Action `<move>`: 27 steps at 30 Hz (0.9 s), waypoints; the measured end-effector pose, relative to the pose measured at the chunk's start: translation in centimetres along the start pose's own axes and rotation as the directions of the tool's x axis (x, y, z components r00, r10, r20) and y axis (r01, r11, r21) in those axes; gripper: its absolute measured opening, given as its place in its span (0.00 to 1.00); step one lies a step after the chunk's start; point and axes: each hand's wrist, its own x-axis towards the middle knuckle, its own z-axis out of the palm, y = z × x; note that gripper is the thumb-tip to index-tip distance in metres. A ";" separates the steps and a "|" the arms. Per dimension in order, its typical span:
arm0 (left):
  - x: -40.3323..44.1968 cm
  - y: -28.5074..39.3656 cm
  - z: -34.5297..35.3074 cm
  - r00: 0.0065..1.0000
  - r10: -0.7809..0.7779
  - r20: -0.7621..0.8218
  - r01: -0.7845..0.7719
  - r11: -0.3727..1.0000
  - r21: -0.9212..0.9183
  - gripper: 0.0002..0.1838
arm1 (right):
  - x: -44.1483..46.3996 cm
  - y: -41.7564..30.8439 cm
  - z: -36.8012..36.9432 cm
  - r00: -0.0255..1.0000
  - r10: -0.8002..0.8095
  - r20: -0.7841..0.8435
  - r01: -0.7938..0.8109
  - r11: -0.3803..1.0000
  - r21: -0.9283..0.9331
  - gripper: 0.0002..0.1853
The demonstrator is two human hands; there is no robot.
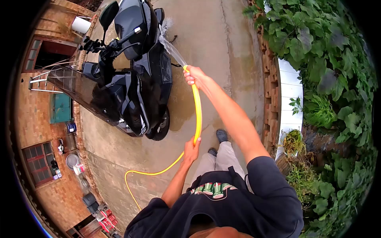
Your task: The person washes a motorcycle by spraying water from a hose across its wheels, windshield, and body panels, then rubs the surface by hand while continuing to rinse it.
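Note:
A yellow hose runs through both of my hands. Its outlet end is gripped by my right hand, out in front at arm's length. Lower down and closer to my body, my left hand is wrapped around the same hose. Water sprays from the outlet toward the rear of a black motor scooter and splashes at its side. The scooter stands on the wet concrete, with its windscreen toward the left. Behind my left hand the hose trails in a loop along the ground.
Leafy plants grow along the right, behind a low brick edging and white tiles. On the left is a brick building with a ladder, a green box and a basin beside it.

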 end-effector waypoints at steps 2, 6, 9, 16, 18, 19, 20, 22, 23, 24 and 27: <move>0.9 0.8 0.6 0.998 -0.042 -0.044 0.039 0.996 -0.075 0.26 | -0.1 -1.6 -0.1 0.999 -0.042 0.013 0.041 0.997 0.071 0.11; 4.0 1.8 2.6 0.999 -0.041 -0.017 0.039 0.995 -0.093 0.25 | 1.0 -4.1 0.2 0.999 -0.043 -0.023 0.043 0.999 -0.033 0.12; 7.0 3.4 3.4 0.999 -0.046 -0.020 0.043 0.993 -0.111 0.25 | 2.3 -6.4 0.3 0.998 -0.054 -0.030 0.053 0.998 -0.040 0.12; 18.3 6.5 2.6 0.996 -0.086 -0.033 0.082 0.992 -0.091 0.25 | 11.0 -13.8 1.2 0.999 -0.035 -0.034 0.031 0.993 -0.116 0.12; 22.8 7.8 2.7 0.996 -0.084 -0.043 0.079 0.992 -0.103 0.25 | 15.3 -16.7 1.2 1.000 -0.003 -0.022 -0.001 0.984 -0.179 0.13; 25.6 8.6 2.7 0.996 -0.073 -0.049 0.067 0.992 -0.106 0.25 | 17.5 -18.4 1.3 1.000 0.004 -0.022 -0.008 0.982 -0.191 0.13; 28.6 9.4 2.9 0.996 -0.077 -0.052 0.070 0.991 -0.116 0.25 | 19.7 -20.2 1.3 1.000 0.028 -0.015 -0.030 0.971 -0.238 0.13; 34.4 11.1 3.1 0.994 -0.091 -0.053 0.083 0.988 -0.130 0.25 | 24.6 -24.3 1.3 0.998 0.063 -0.019 -0.066 0.958 -0.280 0.13; 36.7 12.0 3.4 0.992 -0.116 -0.048 0.108 0.984 -0.144 0.25 | 26.5 -26.1 1.3 0.997 0.076 -0.027 -0.080 0.953 -0.293 0.13; 39.4 13.0 3.9 0.994 -0.096 -0.058 0.085 0.983 -0.161 0.24 | 28.4 -27.9 1.1 0.995 0.094 -0.039 -0.102 0.946 -0.309 0.14; 47.0 18.4 4.6 0.995 -0.054 -0.089 0.033 0.974 -0.223 0.24 | 32.2 -35.0 1.4 0.997 0.075 -0.023 -0.078 0.909 -0.409 0.14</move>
